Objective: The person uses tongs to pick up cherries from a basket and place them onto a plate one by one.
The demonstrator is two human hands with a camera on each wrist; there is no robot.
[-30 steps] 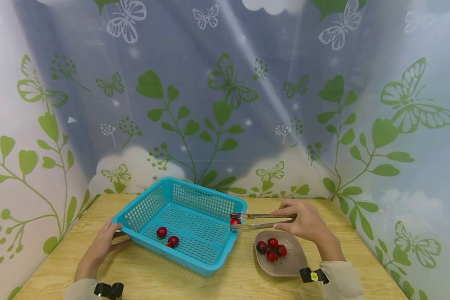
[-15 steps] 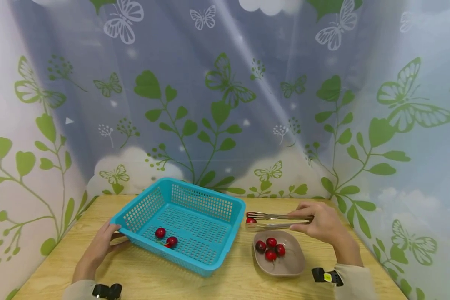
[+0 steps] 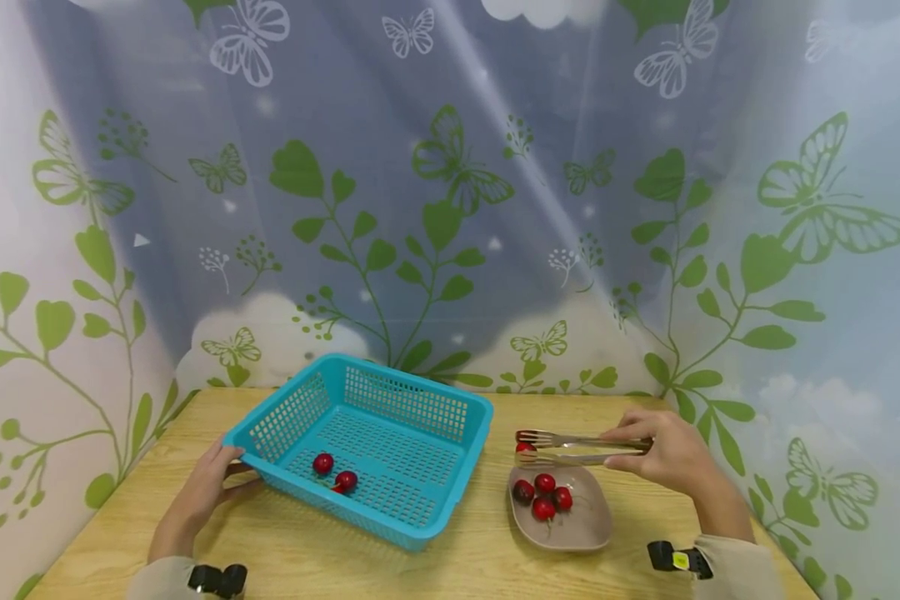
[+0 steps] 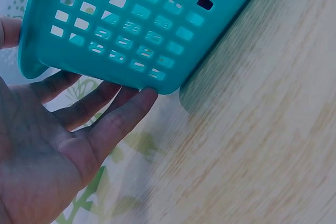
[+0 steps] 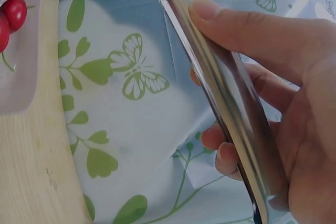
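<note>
My right hand point(image 3: 671, 454) holds metal serving tongs point(image 3: 570, 458) level, thumb on one arm and fingers on the other. Between the fork-shaped ends of the tongs is a red cherry point(image 3: 525, 447), above the far left edge of a beige dish point(image 3: 588, 533). Several cherries point(image 3: 543, 508), some with stems, lie in that dish. At the near left corner of a blue plastic basket point(image 3: 420, 533), my left hand point(image 3: 195, 496) has its thumb on the rim and its fingers against the outer wall. Two cherries point(image 3: 345, 481) lie on the basket floor.
The light wooden table point(image 3: 307, 558) carries the basket on the left and the dish on the right. A curtain point(image 3: 390, 208) printed with leaves and butterflies stands behind and along both sides.
My right hand has moved right with the tongs and cherry, from the basket's right rim to over the dish's far edge. The left hand and basket hold their place.
</note>
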